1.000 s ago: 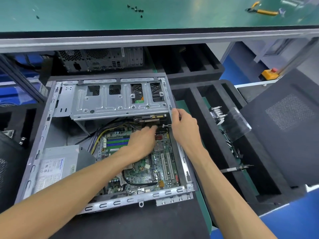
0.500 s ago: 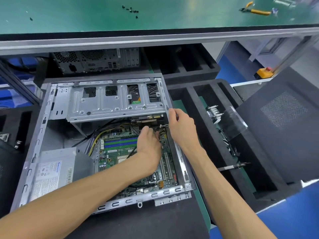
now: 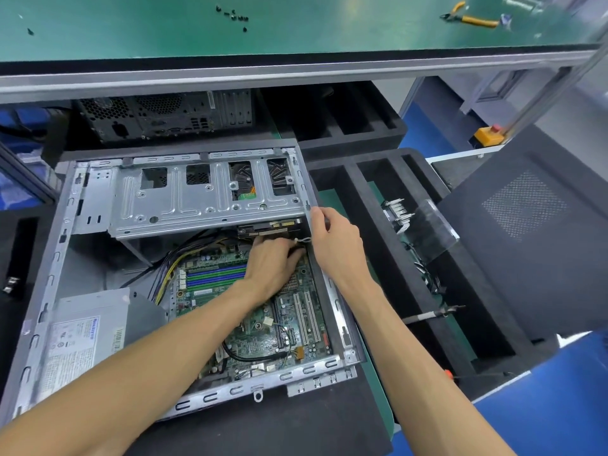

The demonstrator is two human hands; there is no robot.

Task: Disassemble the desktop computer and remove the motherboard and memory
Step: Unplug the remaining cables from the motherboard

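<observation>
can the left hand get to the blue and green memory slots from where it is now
Probably yes. The left hand is inside the open grey metal case, right beside the blue and green memory slots, which lie uncovered on the green motherboard with nothing over them.

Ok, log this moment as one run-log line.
stage: motherboard in case, unremoved | left hand: fingers down at board's far edge, grip hidden | right hand: on case wall top edge

Motherboard: green, with blue and green memory slots. Case frame: bare silver-grey. Power supply: grey, white label. Tabletop: green. Pliers: yellow handles. Foam tray: black. Floor: blue.
</observation>
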